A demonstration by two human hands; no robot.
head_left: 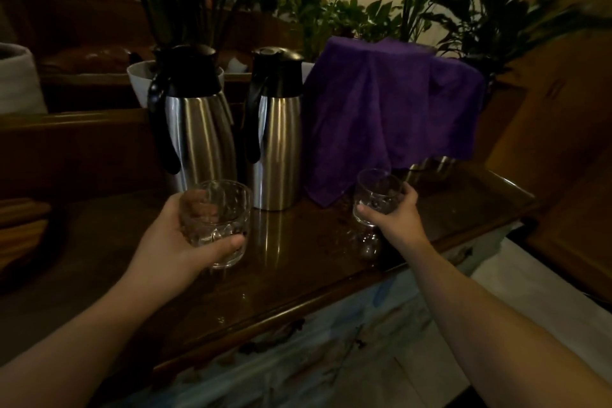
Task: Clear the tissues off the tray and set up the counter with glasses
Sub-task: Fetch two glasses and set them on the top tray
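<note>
**2 glasses held over the dark tabletop**

Head view: the left hand (172,238) wraps a clear, dimpled tumbler (215,222), its grip clenched around the glass with the thumb across the lower front and the fingers showing through the far wall. The tumbler stands upright, and its base seems to sit just above the glossy wooden tabletop (298,262); whether it touches cannot be told. The right hand (394,212) holds a smaller clear glass (374,199), the thumb on the near side and the fingers curled around the far side, so this grip is likewise closed on its glass. That glass is upright near the tabletop's right half, with a faint reflection under it.

Behind the tumbler stand 2 steel carafes with black lids and handles: the left carafe (195,116) directly beyond the tumbler, the right carafe (276,129) just beside it. To the right of them, a purple cloth (390,109) drapes over something hidden, its lower corner resting on the tabletop just behind the smaller glass. A metal rim peeks from under the cloth's right edge. Leafy plants (347,16) fill the dim background. The front of the counter below the tabletop is pale and marbled.
</note>
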